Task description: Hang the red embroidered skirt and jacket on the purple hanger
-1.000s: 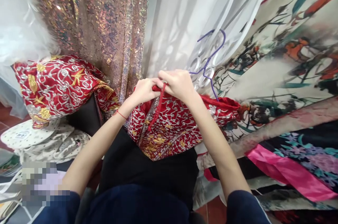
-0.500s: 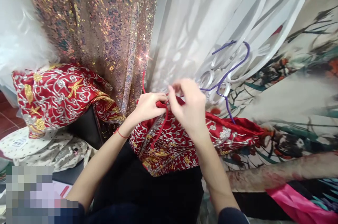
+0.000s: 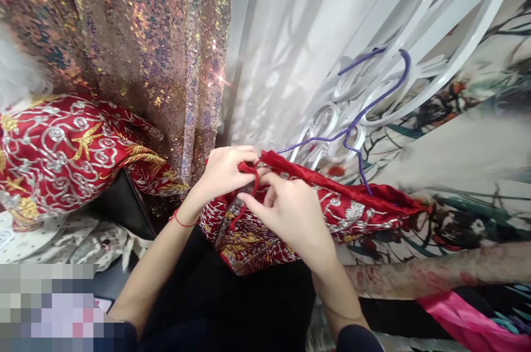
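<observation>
A red skirt-like garment (image 3: 265,230) with silver and gold embroidery lies across my lap, with a purple hanger (image 3: 369,111) in its waist. My left hand (image 3: 227,172) is closed on the garment's top edge, pinching a red drawstring (image 3: 256,180) that loops out and hangs down the front. Close beside it, my right hand (image 3: 290,205) has its thumb and index finger apart on either side of the drawstring. Its index fingertip reaches the loop by my left fingers, and its other fingers are curled. My left fingertips are partly hidden by the drawstring and cloth.
Another red embroidered garment (image 3: 74,153) drapes over a black surface at left, above spotted white cloth (image 3: 103,236). A sequined curtain (image 3: 141,53) hangs behind. White curled metalwork (image 3: 435,64) and floral fabric (image 3: 464,219) are at right, with pink cloth (image 3: 460,316) below.
My right hand has moved down and its thumb has spread away from the index finger. My left hand keeps its pinch. The view has shifted, sliding the left garment toward the edge.
</observation>
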{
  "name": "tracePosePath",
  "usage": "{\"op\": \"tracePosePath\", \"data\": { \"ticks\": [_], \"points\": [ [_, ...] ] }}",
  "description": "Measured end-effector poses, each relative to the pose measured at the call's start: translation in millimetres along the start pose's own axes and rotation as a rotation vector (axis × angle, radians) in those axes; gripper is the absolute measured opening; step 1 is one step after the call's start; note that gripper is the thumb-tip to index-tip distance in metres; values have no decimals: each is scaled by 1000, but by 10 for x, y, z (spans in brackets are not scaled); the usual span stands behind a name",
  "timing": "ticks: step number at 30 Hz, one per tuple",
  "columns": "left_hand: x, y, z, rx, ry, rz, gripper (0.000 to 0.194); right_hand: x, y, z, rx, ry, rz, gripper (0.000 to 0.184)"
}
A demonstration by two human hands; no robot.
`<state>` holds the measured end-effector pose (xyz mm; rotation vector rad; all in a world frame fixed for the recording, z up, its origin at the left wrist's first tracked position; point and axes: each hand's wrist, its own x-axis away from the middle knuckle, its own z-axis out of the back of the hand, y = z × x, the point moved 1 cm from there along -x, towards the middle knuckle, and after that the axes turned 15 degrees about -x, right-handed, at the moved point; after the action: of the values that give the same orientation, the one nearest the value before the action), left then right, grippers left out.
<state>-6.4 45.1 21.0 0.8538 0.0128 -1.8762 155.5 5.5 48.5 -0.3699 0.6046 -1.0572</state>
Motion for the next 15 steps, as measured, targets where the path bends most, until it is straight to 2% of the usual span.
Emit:
{"op": "tracePosePath", "data": {
  "ticks": [2, 4, 6, 8, 9, 10, 12, 15],
  "points": [
    [6, -5, -5, -2, 11, -15, 31, -4, 13, -101, 77, -47, -51, 17],
    [12, -13, -14, -10, 18, -33, 36, 25, 24, -133, -7, -114, -43, 22],
    [18, -24, -23, -23, 21, -45, 38, 70, 17, -62, -274, -259, 36, 26],
    [24, -32, -27, -20, 21, -65, 38, 84, -4, 97, -640, -378, 113, 24],
    [26, -34, -27, -11, 27, -75, 37, 65, -13, 191, -816, -369, 143, 23],
    [28, -33, -26, -2, 30, -82, 36, 28, -15, 281, -964, -306, 167, 26],
    [31, -27, -20, 8, 39, -77, 36, -72, 3, 423, -1120, -96, 206, 40],
    [36, -12, -12, -11, 23, -52, 40, -148, 65, 499, -998, 139, 187, 45]
  ]
}}
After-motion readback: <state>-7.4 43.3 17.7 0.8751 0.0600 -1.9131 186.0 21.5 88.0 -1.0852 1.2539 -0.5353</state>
